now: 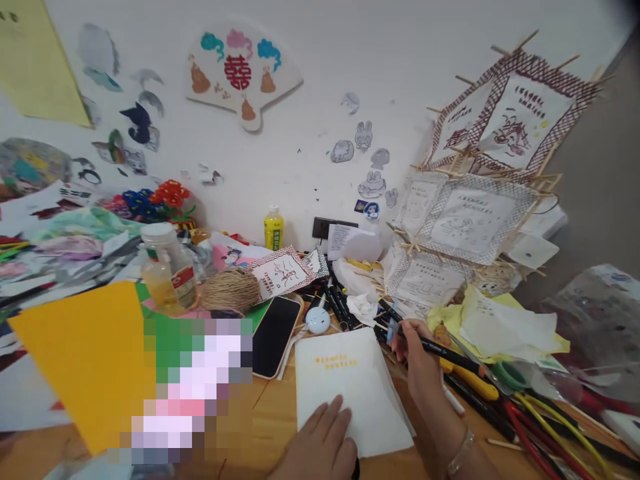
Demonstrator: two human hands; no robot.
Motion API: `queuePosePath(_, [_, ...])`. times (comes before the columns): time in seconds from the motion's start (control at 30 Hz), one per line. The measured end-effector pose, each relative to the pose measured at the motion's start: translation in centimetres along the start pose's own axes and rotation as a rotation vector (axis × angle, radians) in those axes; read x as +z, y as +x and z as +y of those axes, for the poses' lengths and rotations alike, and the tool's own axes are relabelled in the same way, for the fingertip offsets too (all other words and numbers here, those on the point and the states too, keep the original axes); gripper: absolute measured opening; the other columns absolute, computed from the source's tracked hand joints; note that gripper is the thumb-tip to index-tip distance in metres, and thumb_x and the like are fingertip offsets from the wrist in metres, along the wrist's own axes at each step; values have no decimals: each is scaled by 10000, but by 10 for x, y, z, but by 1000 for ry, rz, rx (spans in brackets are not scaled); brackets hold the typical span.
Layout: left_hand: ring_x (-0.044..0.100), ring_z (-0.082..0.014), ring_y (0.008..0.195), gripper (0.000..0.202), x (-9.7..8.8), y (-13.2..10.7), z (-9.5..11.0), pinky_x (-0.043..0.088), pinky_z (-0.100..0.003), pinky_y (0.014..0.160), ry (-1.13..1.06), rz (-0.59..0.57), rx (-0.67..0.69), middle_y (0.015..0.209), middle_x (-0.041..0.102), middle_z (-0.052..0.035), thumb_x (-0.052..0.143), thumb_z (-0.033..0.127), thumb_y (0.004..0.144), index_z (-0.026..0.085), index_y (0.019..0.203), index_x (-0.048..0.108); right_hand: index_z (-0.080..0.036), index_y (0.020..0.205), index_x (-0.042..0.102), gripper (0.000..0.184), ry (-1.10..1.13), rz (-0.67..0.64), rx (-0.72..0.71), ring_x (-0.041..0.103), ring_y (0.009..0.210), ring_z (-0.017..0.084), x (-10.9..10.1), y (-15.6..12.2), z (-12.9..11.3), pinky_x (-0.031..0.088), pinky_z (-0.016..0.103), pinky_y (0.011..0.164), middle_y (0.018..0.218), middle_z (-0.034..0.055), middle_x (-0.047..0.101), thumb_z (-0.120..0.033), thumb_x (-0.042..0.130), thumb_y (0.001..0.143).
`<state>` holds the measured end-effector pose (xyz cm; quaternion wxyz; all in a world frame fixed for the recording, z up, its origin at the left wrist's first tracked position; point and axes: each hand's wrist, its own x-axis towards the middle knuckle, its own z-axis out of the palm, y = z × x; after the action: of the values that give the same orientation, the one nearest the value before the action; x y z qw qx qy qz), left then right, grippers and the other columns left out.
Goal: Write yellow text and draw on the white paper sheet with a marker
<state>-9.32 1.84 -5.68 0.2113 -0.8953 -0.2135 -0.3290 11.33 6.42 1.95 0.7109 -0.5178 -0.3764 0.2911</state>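
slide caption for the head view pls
Left hand on white paper with orange writing, right hand holding a black pen at a cluttered table.

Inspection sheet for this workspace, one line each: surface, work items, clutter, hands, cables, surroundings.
Surface: wooden table, largely covered.
Work items: white paper with small orange-yellow writing near its top; black marker.
Clutter: phone, ball of twine, jar and orange sheet, left of the paper.
Hands: left hand flat on the paper; right hand holds the marker.
Cables: none clearly made out.
Surroundings: white wall bearing a decorated fan and small cutouts.
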Motion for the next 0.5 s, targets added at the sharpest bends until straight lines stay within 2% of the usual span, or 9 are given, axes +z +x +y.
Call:
queuePosePath(0.1, [586,-226,1043,156,7,-4,2,410,-328,916,34,3,13,1025,662,-56,537,224,867,180,717,529,-201,659,504,316,-11,-40,11,421,404,100,0,-1,7,296,207,375,472,-45,511,-473,650,725])
queuePosePath(0.2, [586,-214,1056,116,15,-10,4,416,-305,909,37,-107,5,1077,656,-37,565,290,863,187,813,590,-201,674,528,322,-70,-70,23,430,413,104,0,-1,15,304,212,381,478,-41,522,-494,648,727])
queuePosePath(0.27, [587,-206,1060,133,19,-13,5,416,-291,909,23,-140,-7,1104,654,-24,556,312,872,191,858,610,-201,698,540,315,-117,-84,20,418,411,104,0,-2,19,300,214,388,475,-41,523,-498,635,740])
queuePosePath(0.4, [580,-210,1078,144,20,-15,7,406,-297,923,2,-160,-26,1130,648,-27,550,313,876,189,879,624,-202,722,546,292,-174,-114,0,412,421,107,2,-4,22,299,215,400,487,-41,521,-482,607,773])
queuePosePath(0.5, [568,-227,1099,115,19,-14,8,400,-318,932,0,-148,-23,1133,647,-45,575,289,858,186,818,610,-198,732,581,270,-217,-139,-36,450,448,119,4,-7,21,342,226,422,526,-26,548,-463,619,762])
